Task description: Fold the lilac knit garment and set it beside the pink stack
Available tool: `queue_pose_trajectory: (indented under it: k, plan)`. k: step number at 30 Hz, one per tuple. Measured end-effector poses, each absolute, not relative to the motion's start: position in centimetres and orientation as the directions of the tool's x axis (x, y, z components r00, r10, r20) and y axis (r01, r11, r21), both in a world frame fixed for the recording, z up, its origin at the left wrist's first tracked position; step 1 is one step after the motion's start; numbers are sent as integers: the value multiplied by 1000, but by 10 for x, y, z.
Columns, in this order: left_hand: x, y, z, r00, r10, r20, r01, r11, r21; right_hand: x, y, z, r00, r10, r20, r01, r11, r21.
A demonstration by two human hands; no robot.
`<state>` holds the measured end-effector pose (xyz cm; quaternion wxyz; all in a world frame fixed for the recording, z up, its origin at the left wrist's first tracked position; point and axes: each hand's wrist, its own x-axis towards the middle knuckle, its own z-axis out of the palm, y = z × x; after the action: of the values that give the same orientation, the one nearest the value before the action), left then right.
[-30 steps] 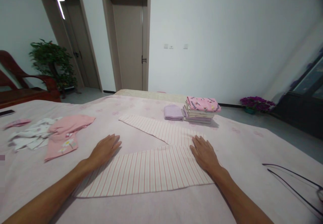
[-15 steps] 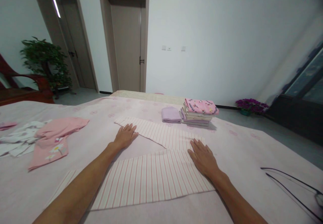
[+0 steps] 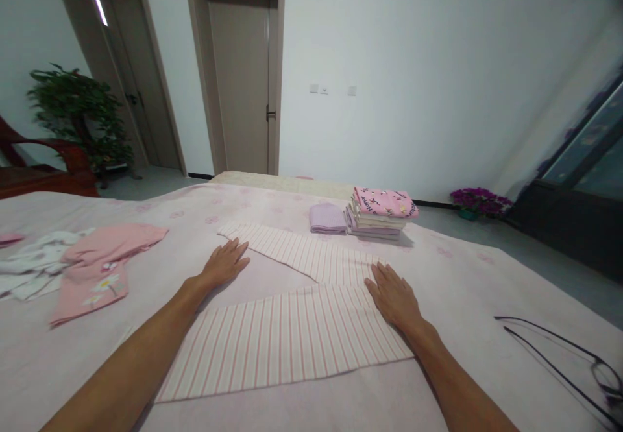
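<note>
A pair of striped pants (image 3: 292, 335), white with pink stripes, lies spread flat on the pale pink sheet, its two legs fanning out to the left. My right hand (image 3: 394, 294) rests palm down on the waist end at the right, fingers stretched out. Near the lower edge of the far leg, my left hand (image 3: 224, 263) lies flat with fingers extended, its fingertips close to that leg's end. Neither hand grips anything. My left forearm covers part of the near leg's left end.
Behind the pants stand a folded purple cloth (image 3: 328, 218) and a stack of folded clothes (image 3: 382, 215). Pink pants (image 3: 97, 270) and a white printed garment (image 3: 39, 263) lie loosely at left. Eyeglasses (image 3: 559, 360) rest at right on the sheet (image 3: 467, 302).
My left hand has slid a little to the left, toward the end of the far leg. My right hand stays on the waist end. The view has shifted slightly.
</note>
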<state>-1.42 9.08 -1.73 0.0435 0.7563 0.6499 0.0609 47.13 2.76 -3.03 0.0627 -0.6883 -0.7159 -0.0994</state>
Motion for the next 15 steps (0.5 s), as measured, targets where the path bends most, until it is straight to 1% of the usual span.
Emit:
queue_pose_trajectory:
  k: [2, 5, 6, 7, 12, 15]
  plan:
    - [-23, 76, -8, 239, 971, 8, 948, -235, 215, 472, 29, -32, -45, 969, 241, 998, 34, 50]
    - [-43, 45, 11, 369, 929, 6, 864, -345, 368, 474, 31, -36, -59, 960, 275, 998, 48, 48]
    - [-51, 34, 18, 393, 920, -5, 844, -359, 399, 475, 32, -37, -67, 956, 287, 997, 54, 51]
    - [-60, 22, 24, 396, 918, -30, 846, -351, 402, 475, 33, -38, -77, 952, 297, 996, 62, 58]
    - [-110, -32, 41, 280, 932, -228, 939, -217, 266, 476, 34, -39, -107, 943, 316, 992, 79, 101]
    - [-129, -49, 40, 210, 936, -283, 969, -160, 189, 475, 33, -37, -113, 941, 319, 991, 85, 102]
